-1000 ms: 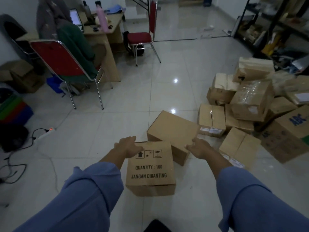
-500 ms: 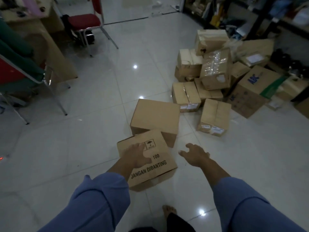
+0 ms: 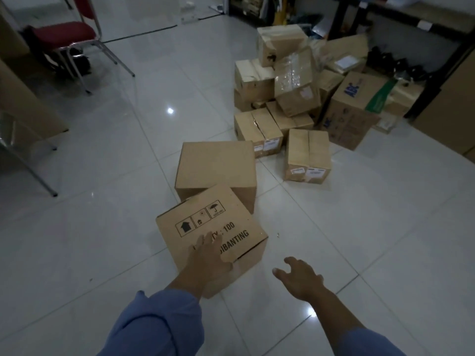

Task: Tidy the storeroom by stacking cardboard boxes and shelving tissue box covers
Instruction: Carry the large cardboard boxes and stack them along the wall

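Observation:
A brown cardboard box printed with "QUANTITY : 100" [image 3: 226, 222] sits tilted on the white tile floor, leaning against a plain brown box [image 3: 218, 165] behind it. My left hand [image 3: 209, 255] lies flat on the printed top face, fingers spread. My right hand [image 3: 299, 277] hovers just right of that box, fingers loosely spread, holding nothing. A separate taped box [image 3: 307, 155] stands further right. Beyond it a jumbled pile of boxes [image 3: 295, 80] lies on the floor, with a large "ABC" printed box [image 3: 352, 111] at its right.
A red-seated metal chair [image 3: 66, 37] stands at the far left, with another chair's legs [image 3: 28, 160] nearer. Dark shelving [image 3: 385, 19] with mixed goods runs along the back right. Flat cardboard [image 3: 452, 106] leans at the right edge. Open tile floor lies left of the boxes.
The view has swung right and closer to the boxes. The printed box has rotated and tilted. My left hand slid onto its top face; my right hand came off and hangs beside it.

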